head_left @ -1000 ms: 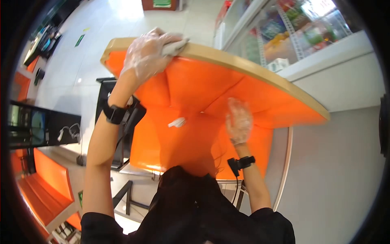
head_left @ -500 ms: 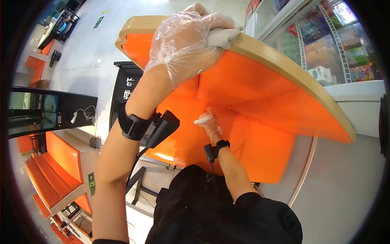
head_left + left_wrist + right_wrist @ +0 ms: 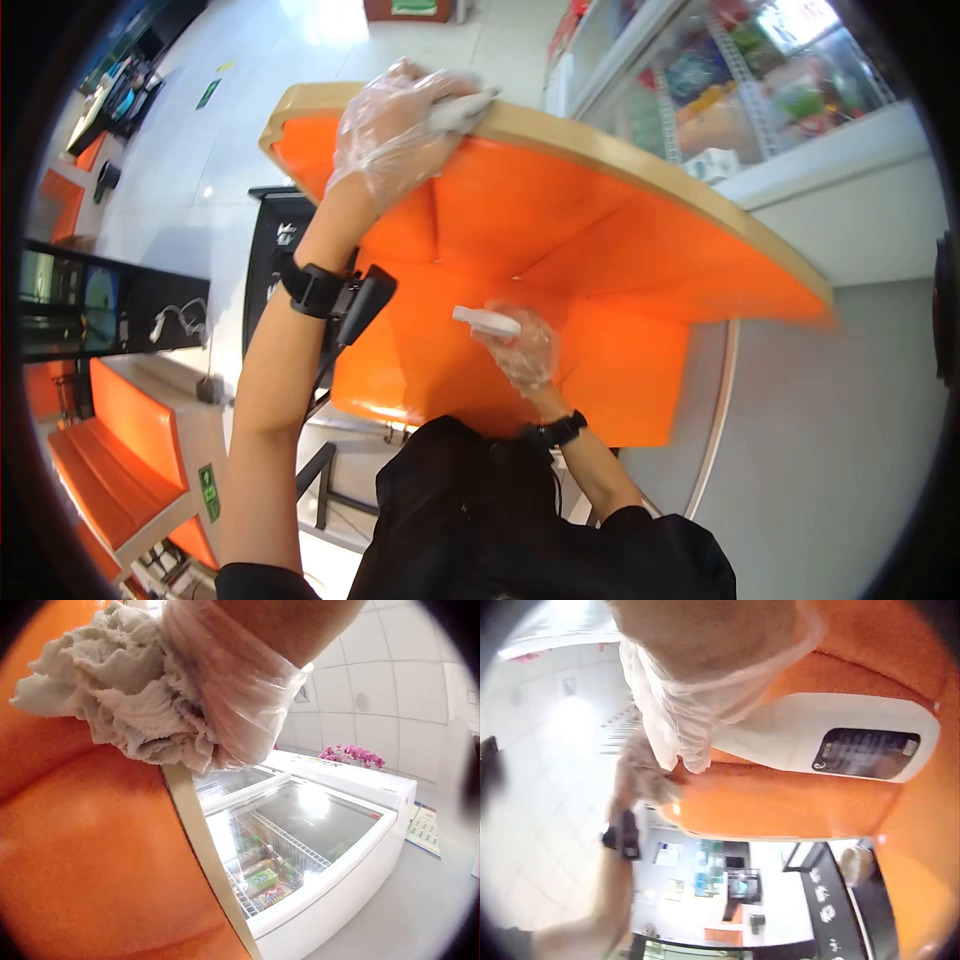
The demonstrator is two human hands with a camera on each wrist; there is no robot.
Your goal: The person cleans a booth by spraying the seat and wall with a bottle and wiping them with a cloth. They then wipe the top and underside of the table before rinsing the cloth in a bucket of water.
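My left hand (image 3: 395,130), in a clear plastic glove, grips a crumpled pale grey cloth (image 3: 120,690) on the tan top edge (image 3: 590,135) of an orange padded backrest (image 3: 540,195). Over the orange seat (image 3: 410,350), my gloved right hand (image 3: 528,350) holds a white spray bottle (image 3: 787,731) with its fingers round the neck. The bottle's white head (image 3: 487,320) points leftward in the head view. A dark label (image 3: 866,754) shows on its body in the right wrist view.
A glass-topped freezer (image 3: 300,832) with packaged goods stands behind the backrest. Grey panelling (image 3: 820,420) borders the bench on the right. To the left are a black sign with white lettering (image 3: 285,235), a black cabinet (image 3: 180,310) with a white cable, and another orange bench (image 3: 130,450).
My right hand has come from bare above the seat to the white spray bottle there, grasped it and drawn it nearer. The left hand keeps the cloth on the top edge.
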